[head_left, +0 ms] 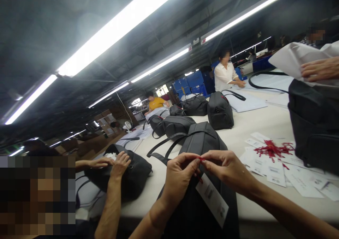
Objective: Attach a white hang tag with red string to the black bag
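Item one, nearest me: my left hand (pixel 178 173) and right hand (pixel 225 168) meet fingertip to fingertip, both pinched on a red string (pixel 200 159) from which a white hang tag (pixel 212 199) dangles, directly over the dark bag (pixel 201 150) lying on the table (pixel 254 124). Just right of that bag I list a spread of white tags (pixel 275 172) with a bundle of red strings (pixel 272 149) on top; to its left, a co-worker's hands (pixel 116 161) rest on another black bag (pixel 132 175). Beyond the dark bag, more black bags (pixel 219 111) stand along the table, with a person in a white shirt (pixel 225 74) at the far end.
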A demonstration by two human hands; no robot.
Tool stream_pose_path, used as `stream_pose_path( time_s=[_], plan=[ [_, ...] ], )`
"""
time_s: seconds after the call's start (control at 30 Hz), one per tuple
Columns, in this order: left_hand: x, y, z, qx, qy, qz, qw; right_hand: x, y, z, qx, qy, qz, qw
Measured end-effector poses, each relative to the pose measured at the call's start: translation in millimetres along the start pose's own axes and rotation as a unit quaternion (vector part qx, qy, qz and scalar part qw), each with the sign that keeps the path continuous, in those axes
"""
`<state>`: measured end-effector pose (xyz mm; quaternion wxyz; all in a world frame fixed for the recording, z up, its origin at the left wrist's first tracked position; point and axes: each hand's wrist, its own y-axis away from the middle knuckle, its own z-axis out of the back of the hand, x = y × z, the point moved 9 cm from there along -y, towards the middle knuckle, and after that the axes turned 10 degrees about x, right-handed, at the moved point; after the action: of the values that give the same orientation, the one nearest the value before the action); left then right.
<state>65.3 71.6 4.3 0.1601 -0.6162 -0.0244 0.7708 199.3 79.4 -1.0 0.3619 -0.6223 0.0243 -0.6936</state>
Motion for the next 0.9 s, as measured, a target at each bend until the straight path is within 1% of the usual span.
stream_pose_path(
  time_s=[0.17,0.4,0.5,0.57,0.63,0.77,0.83,0.9],
  plan=[
    [0,0,0,0.007,-0.036,-0.008,0.999,-6,-1,-2,-0.004,-0.002,-0.007,1.0],
    [4,0,0,0.013,-0.008,-0.019,1.0,-28,-2,-5,-0.04,-0.115,-0.051,0.991],
    [5,0,1,0.008,0.004,-0.019,1.0,-36,-3,-6,-0.051,-0.14,-0.057,0.987],
    [6,-2,2,0.01,0.017,-0.014,1.0,-37,-4,-5,-0.054,-0.14,-0.037,0.988],
    [6,-3,2,0.019,0.033,-0.009,0.999,-32,-6,-4,-0.05,-0.125,0.0,0.991],
    [2,-6,0,0.066,0.05,0.004,0.997,-11,-8,-1,-0.032,-0.039,0.076,0.996],
    [-1,-6,-4,0.098,0.05,0.013,0.994,-4,-8,-1,-0.011,-0.016,0.084,0.996],
    [-3,-6,-9,0.126,0.055,0.021,0.99,-1,-9,-2,0.016,-0.015,0.075,0.997]
  ],
)
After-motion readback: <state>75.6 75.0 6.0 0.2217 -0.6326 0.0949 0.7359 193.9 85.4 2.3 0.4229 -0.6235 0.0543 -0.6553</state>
